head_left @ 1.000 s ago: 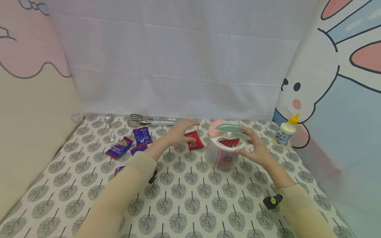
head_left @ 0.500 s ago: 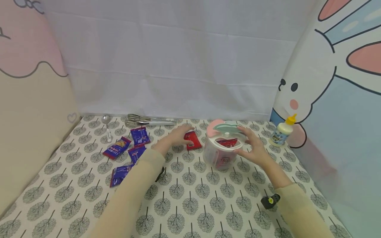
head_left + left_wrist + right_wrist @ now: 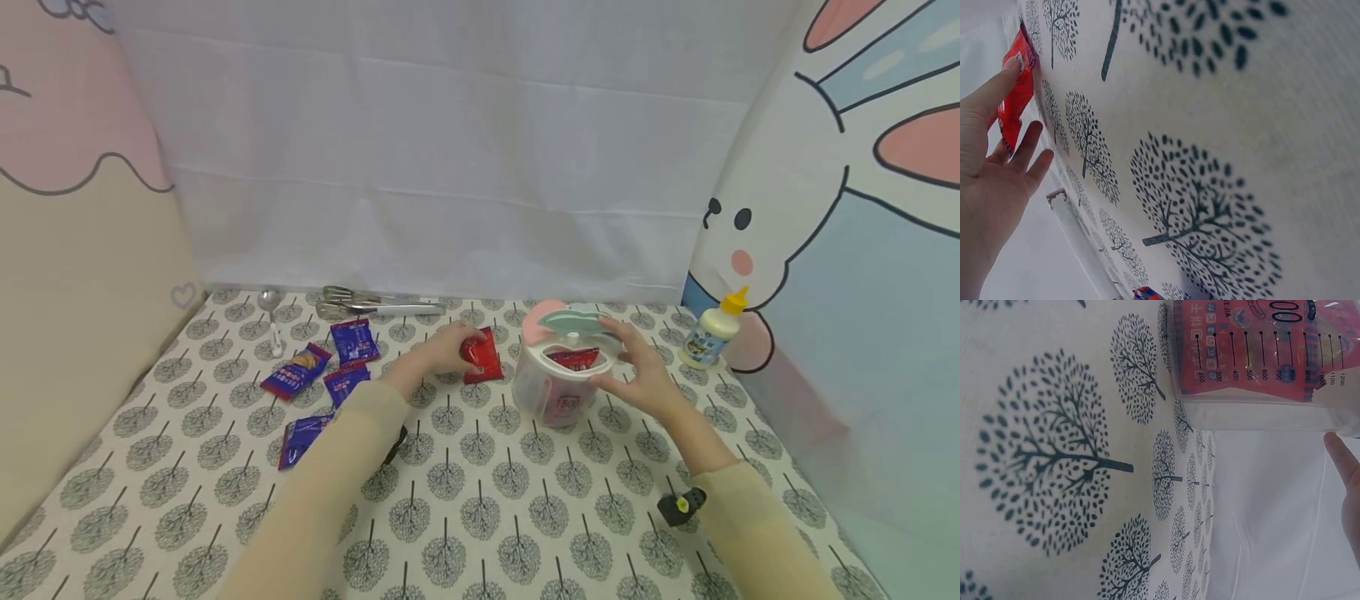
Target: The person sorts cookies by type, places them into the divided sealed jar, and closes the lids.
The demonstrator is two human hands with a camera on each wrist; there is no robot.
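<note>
My left hand pinches a red snack packet on the cloth, left of the canister. In the left wrist view the thumb lies on the packet, with fingers behind it. A clear plastic canister with a pink and green top stands upright. Its green flap is raised, and a red packet shows through the opening. From the right side my right hand holds the canister's top, fingers by the flap and thumb at the rim. The right wrist view shows red packaging inside the canister.
Several blue packets lie on the left of the tree-print cloth. Behind them are a spoon and metal tongs or similar utensils. A yellow-capped bottle stands at the right. A white curtain closes the back.
My left hand has come down onto the red packet and taken hold of it, turning it slightly. The right hand and the canister stay in place.
</note>
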